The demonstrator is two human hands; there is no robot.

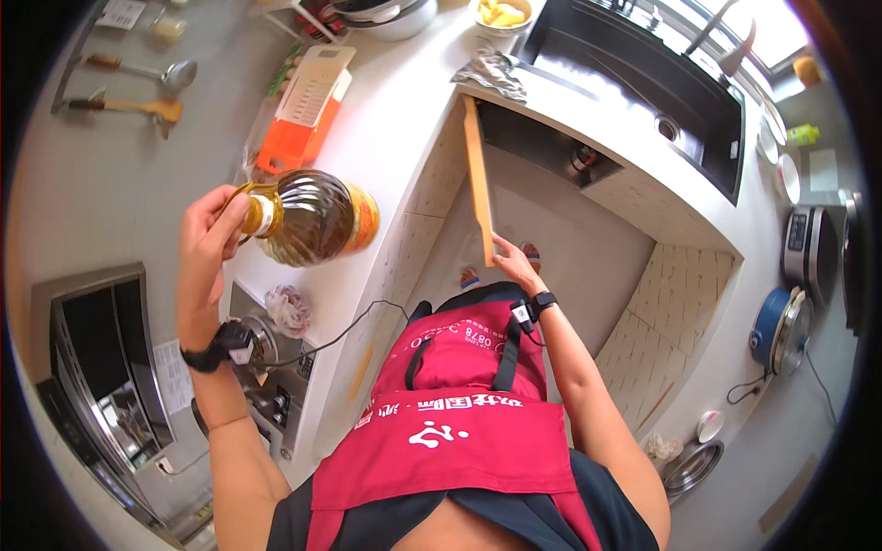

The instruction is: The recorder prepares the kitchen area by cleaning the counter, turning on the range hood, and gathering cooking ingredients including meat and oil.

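Observation:
My left hand (215,231) grips a large clear plastic bottle of golden cooking oil (303,217) by the handle near its yellow cap. The bottle is tilted on its side above the white countertop, its base pointing right. Lower and to the right, my right hand (513,262) has its fingers on the free edge of a cabinet door (477,179). That door stands swung out below the sink counter, seen edge-on. Behind it the dark cabinet interior (530,134) shows, with a metallic canister (583,158) near its right side.
An orange and white grater board (306,110) lies on the counter by the wall. A crumpled cloth (490,74) rests at the corner beside the black sink (641,89). Near the gas stove (275,406) sits a bagged item (287,311). A blue electric pot (778,330) stands on the right counter.

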